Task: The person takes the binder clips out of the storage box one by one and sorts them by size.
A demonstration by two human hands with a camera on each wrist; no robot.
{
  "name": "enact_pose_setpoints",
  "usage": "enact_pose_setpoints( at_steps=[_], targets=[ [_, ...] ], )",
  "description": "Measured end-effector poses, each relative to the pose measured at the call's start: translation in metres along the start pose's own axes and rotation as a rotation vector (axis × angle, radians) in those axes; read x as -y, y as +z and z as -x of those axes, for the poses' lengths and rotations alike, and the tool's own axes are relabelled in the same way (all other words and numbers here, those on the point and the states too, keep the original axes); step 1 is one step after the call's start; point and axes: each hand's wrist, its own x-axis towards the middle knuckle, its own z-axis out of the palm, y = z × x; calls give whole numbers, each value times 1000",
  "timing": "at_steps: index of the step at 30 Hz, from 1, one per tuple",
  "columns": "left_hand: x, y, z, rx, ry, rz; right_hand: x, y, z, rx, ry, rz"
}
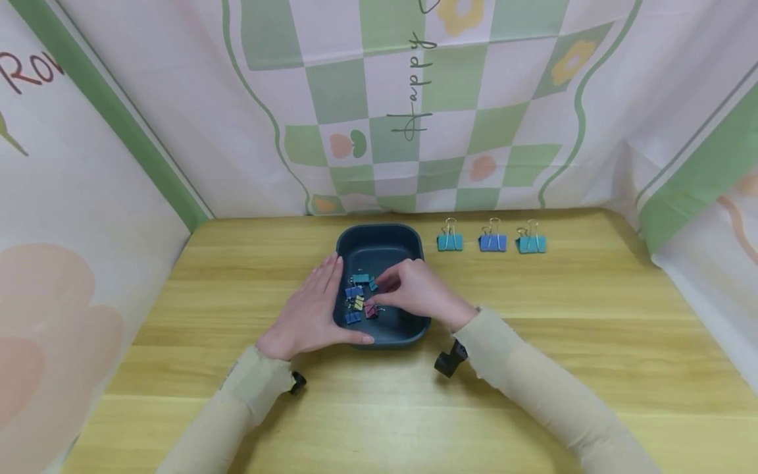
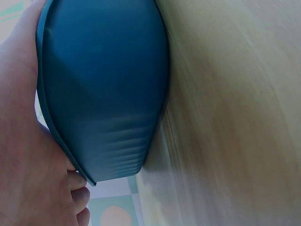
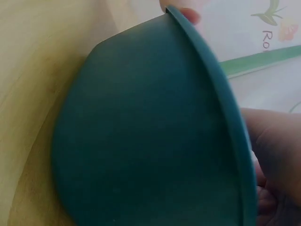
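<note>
1. Right hand (image 1: 417, 289): thumb and index finger are bending down over the clips, with a gap showing between them. The index tip is lying beside a small teal metal binder clip (image 1: 373, 284); the thumb is hanging close to a pink metal binder clip (image 1: 370, 310). Cannot tell whether they are grasping either.
2. Technique, my judgement: pinching one clip by its flat body should be steadier than catching a wire handle, which may be swinging or hooking a neighbour.
3. Neighbours: a blue metal binder clip (image 1: 354, 291) and a yellow metal binder clip (image 1: 358, 303) are lying just beside, so a near-vertical lift would likely be disturbing them least.
4. Left hand (image 1: 310, 313): its fingers are lying straight along the left rim, thumb along the near edge, gripping no clip. Light, even pressure is probably enough for bracing.
5. Dark blue-green rounded rectangular tray (image 1: 408, 326): it is sitting flat, the loose clips gathering toward its left half.
6. Outside, beyond the tray's far right corner, a row of three larger-looking binder clips (image 1: 493, 243), teal, blue, teal, is standing on the light wood-grain tabletop (image 1: 592, 342).
</note>
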Motion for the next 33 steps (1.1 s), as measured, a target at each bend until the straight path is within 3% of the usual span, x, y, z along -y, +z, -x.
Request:
enact_pose_setpoints(
  at_steps=[10,18,25,33],
  targets=[
    [0,-1,0,12,0,-1,4,11,-1,3,-14,192],
    [1,0,0,19,-3,4,6,16,-2,-20,-10,255],
    [-1,-1,0,24,-9,4,3,16,-1,-34,-31,224],
    [-1,-1,0,13,-8,6,-3,8,-1,-76,-100,77]
  ],
)
